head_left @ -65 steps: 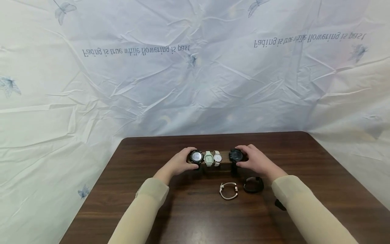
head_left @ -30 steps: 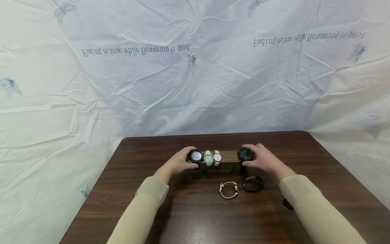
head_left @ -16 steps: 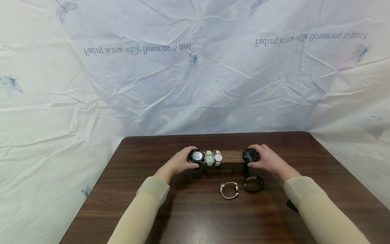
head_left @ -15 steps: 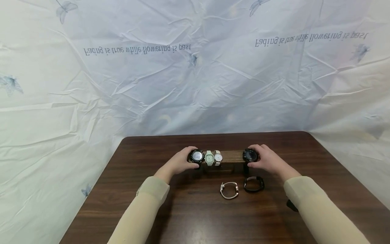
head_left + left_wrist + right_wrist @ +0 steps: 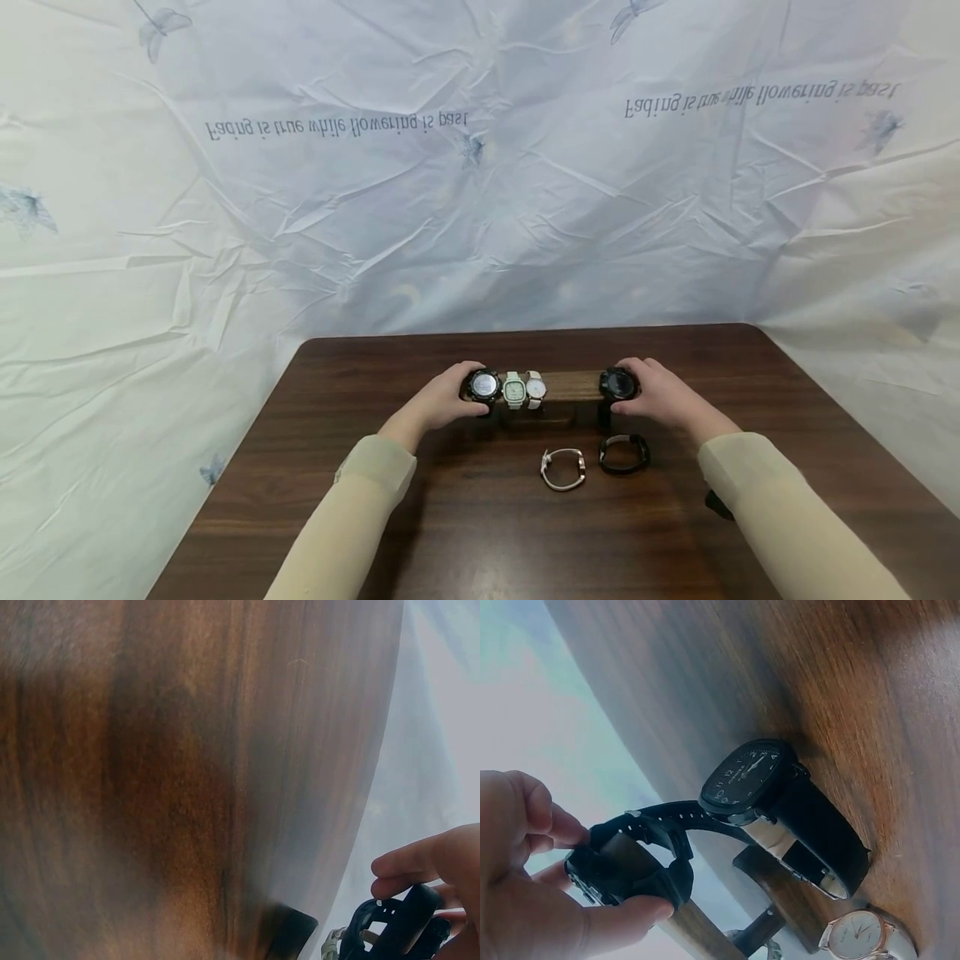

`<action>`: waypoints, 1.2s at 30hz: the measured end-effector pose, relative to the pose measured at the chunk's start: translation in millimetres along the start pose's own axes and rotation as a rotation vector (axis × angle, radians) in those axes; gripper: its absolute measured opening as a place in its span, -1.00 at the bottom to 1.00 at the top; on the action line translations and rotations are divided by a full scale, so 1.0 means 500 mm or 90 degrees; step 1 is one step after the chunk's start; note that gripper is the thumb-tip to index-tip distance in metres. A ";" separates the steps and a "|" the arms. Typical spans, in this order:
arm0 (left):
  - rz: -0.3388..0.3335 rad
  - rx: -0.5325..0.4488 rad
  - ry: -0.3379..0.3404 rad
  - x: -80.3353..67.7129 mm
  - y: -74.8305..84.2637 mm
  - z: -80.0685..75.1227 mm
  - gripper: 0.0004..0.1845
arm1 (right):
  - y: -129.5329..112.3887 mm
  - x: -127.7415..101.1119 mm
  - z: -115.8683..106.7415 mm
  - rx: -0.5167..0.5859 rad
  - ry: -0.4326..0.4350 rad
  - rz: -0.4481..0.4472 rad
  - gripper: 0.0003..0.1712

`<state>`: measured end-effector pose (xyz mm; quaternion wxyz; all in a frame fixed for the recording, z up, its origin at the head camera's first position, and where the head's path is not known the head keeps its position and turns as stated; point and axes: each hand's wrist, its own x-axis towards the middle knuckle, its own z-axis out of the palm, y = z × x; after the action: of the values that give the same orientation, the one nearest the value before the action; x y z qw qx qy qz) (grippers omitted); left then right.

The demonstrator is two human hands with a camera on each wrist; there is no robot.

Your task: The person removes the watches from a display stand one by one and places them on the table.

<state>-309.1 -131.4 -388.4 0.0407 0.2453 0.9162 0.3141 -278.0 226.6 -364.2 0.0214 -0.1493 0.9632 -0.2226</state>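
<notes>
My right hand (image 5: 663,398) pinches a chunky black round-faced watch (image 5: 618,384) at the wooden stand's (image 5: 573,384) three-o'clock end. My left hand (image 5: 438,402) grips another black watch (image 5: 483,385) at its nine-o'clock end. The backdrop (image 5: 480,167) reads, mirrored, "Fading is true while flowering is past".

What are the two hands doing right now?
Left hand: fingers grip the silver-faced black watch on the wooden bar.
Right hand: fingers grip the dark-faced black watch.

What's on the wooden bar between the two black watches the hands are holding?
In the head view, between the left black watch and the right black watch sit a pale green watch, a white watch, then bare wooden bar.
</notes>
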 end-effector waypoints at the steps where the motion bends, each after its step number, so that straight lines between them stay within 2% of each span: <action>1: 0.000 0.000 -0.001 0.000 0.000 0.000 -0.31 | 0.001 -0.001 0.000 -0.002 0.001 0.001 -0.16; 17: -0.006 0.005 -0.003 -0.001 -0.002 0.000 -0.30 | 0.016 -0.022 -0.003 -0.012 0.023 -0.001 -0.18; 36: -0.006 0.004 -0.002 0.001 0.000 -0.002 -0.29 | 0.012 -0.042 -0.035 -0.037 0.028 -0.027 -0.25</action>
<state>-309.9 -131.7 -387.6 0.0432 0.2414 0.9182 0.3110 -261.7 245.2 -351.6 -0.0091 -0.1652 0.9661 -0.1981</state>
